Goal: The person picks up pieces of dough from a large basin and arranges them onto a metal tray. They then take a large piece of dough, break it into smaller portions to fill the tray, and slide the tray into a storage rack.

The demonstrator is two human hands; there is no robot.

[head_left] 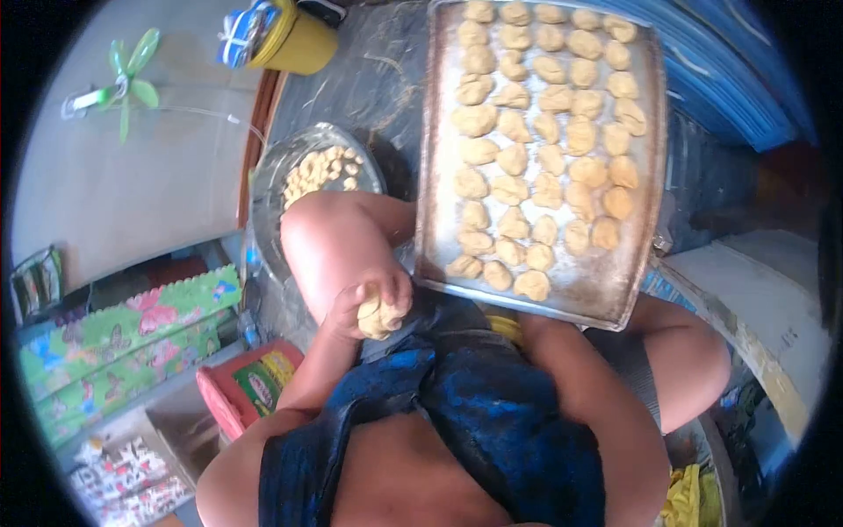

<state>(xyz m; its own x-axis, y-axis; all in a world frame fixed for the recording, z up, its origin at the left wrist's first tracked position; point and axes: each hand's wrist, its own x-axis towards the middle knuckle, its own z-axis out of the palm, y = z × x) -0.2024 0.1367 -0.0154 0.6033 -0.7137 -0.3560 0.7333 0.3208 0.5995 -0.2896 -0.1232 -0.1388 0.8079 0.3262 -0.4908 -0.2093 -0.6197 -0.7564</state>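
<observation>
My left hand is above my bent knee, its fingers wrapped round a lump of pale dough. The forearm of my right arm runs under the near edge of the large metal tray, and the tray hides that hand. Rows of several dough pieces cover most of the tray, with bare metal at its near right corner. Beyond my knee, a dark round basin holds several smaller dough pieces.
A yellow bucket stands at the back. On the left are a small fan with green blades, a green butterfly-patterned cloth and a red container. A pale slab edge lies at the right.
</observation>
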